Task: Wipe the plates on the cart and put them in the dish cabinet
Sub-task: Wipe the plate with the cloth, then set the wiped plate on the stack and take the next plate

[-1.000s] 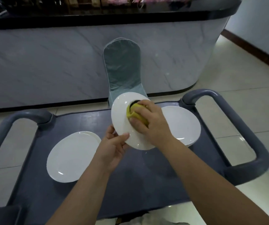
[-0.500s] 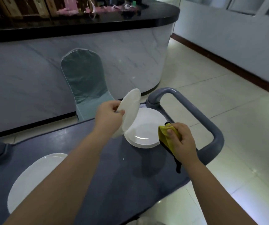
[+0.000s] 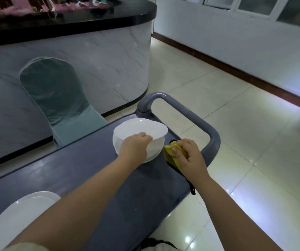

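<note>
Over the cart, left hand pinching top plate above second plate; right hand clutching yellow cloth.

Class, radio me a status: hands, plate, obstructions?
Left hand holds top plate by rim, over second plate on cart. Right hand grips cloth beside them. Nothing blocking.

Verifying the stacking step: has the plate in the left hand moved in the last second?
Yes. The held plate went from mid-cart toward the cart handle, now nearly flat over the right-end plate.
</note>
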`<state>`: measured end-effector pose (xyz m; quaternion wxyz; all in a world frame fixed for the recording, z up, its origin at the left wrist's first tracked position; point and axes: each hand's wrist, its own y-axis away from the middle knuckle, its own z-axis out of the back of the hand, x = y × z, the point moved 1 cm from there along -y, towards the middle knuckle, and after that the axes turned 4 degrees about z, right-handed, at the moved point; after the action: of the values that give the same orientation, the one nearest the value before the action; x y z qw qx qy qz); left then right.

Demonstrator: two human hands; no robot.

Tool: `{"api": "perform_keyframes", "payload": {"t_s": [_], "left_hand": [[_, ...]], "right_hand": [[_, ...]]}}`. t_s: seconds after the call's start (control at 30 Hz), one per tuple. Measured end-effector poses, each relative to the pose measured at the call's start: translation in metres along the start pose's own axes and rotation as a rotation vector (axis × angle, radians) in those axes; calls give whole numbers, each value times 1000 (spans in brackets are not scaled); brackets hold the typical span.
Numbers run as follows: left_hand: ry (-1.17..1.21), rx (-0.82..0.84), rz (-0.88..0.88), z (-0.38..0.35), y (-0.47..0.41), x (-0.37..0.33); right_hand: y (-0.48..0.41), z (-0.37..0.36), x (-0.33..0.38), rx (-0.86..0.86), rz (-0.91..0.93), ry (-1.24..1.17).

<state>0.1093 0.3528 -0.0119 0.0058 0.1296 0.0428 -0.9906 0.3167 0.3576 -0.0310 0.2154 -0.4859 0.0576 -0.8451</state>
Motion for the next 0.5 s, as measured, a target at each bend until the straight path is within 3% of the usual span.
{"api": "perform_keyframes", "payload": {"t_s": [0.07, 0.2, 0.33, 0.5], "left_hand": [[24, 34, -48, -14, 9, 1], [52, -49, -138, -43, 23, 16], [58, -93, -130, -56, 29, 26], [-31, -103, 9, -59, 36, 31]], "right_hand": [[5, 0, -1, -9, -27, -6], [16, -4, -3, -1, -60, -11], [26, -14, -10, 31, -65, -11], [26, -31, -6, 71, -45, 10]]}}
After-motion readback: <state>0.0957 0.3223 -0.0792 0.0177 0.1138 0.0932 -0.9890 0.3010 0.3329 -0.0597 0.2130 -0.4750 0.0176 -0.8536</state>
